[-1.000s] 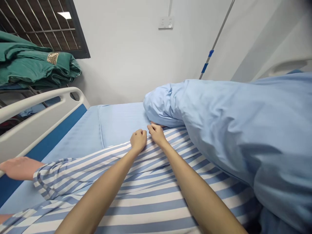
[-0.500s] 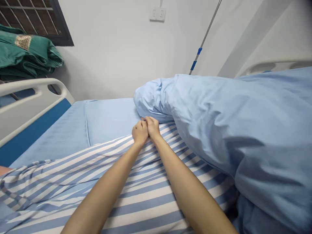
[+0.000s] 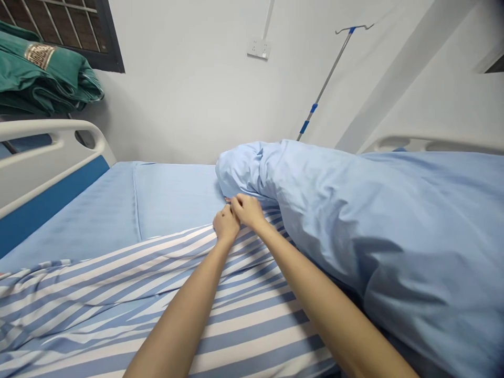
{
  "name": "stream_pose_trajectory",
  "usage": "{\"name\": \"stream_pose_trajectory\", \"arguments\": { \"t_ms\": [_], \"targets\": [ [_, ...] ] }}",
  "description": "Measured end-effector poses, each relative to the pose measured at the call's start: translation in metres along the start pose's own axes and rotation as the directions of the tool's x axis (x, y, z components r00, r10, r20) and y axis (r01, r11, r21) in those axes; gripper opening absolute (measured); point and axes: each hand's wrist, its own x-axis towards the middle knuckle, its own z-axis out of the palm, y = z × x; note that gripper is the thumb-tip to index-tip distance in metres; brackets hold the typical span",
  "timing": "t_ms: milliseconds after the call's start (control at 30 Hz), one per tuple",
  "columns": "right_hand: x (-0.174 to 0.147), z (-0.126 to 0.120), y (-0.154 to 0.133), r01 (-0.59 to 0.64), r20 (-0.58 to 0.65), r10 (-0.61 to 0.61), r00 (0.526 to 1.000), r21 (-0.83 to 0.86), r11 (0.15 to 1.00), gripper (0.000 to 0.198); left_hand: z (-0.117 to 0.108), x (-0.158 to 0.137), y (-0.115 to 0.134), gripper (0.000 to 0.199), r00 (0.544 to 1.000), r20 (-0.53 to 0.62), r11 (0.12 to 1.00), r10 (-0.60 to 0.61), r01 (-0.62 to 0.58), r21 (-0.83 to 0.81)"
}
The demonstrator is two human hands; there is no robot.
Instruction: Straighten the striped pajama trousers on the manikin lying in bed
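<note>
- Here, in the head view, the left hand [image 3: 226, 223] is narrow, its fingers curled in, at the far edge of the striped trousers [image 3: 252, 315]; whether it pinches the cloth, I cannot tell.
- The right hand [image 3: 248, 210] is bent just as narrow and touches the left one; its fingertips are partly hidden, so its hold cannot be told either.
- The trousers spread across the near side of the bed, under both forearms, their far border running from the picture's left side up to the hands.
- Beyond that border a light blue sheet [image 3: 177, 194] lies flat, giving the left hand room sideways to the footboard [image 3: 43, 163] and forward to the wall [image 3: 177, 94].
- On the right it is tighter: the blue quilt [image 3: 346, 210] bulges up near the right hand, and its lower edge runs beside the right forearm [image 3: 313, 294].
- At the quilt's end, by the fingertips, a reddish sliver [image 3: 227, 199] shows, too small to name.
- Well apart, behind the bed, stand a hooked pole [image 3: 328, 79] and, at far left, folded green cloth [image 3: 51, 79].
</note>
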Motion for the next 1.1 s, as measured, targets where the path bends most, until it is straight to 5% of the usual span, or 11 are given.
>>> {"name": "stream_pose_trajectory", "arguments": {
  "t_ms": [267, 533, 700, 800, 933, 1100],
  "targets": [
    [-0.011, 0.021, 0.022, -0.103, -0.035, 0.104, 0.994, 0.013, 0.995, 0.031, 0.002, 0.006, 0.0, 0.037, 0.998, -0.014, 0.996, -0.064, 0.062, -0.071],
    [-0.011, 0.016, 0.025, -0.123, -0.089, 0.155, 0.984, 0.291, 0.949, 0.035, 0.002, 0.006, 0.007, 0.036, 0.999, 0.053, 1.0, -0.006, 0.006, 0.01],
    [-0.006, 0.015, 0.036, -0.136, -0.166, 0.26, 0.951, 0.533, 0.835, 0.029, -0.003, 0.02, 0.039, 0.033, 0.997, 0.038, 0.996, 0.061, -0.059, -0.061],
    [-0.003, 0.016, 0.042, -0.145, -0.128, 0.285, 0.95, 0.627, 0.765, 0.027, 0.003, 0.024, 0.052, 0.036, 1.0, 0.006, 0.981, -0.01, 0.011, -0.194],
    [-0.002, 0.016, 0.042, -0.199, -0.106, 0.336, 0.936, 0.628, 0.752, 0.025, 0.017, 0.015, 0.047, 0.035, 0.985, -0.026, 0.969, -0.172, 0.164, -0.186],
    [-0.003, 0.008, 0.035, -0.199, -0.189, 0.317, 0.93, 0.465, 0.863, 0.027, 0.023, 0.006, 0.038, 0.034, 0.987, -0.002, 0.982, -0.16, 0.159, -0.104]
  ]
}}
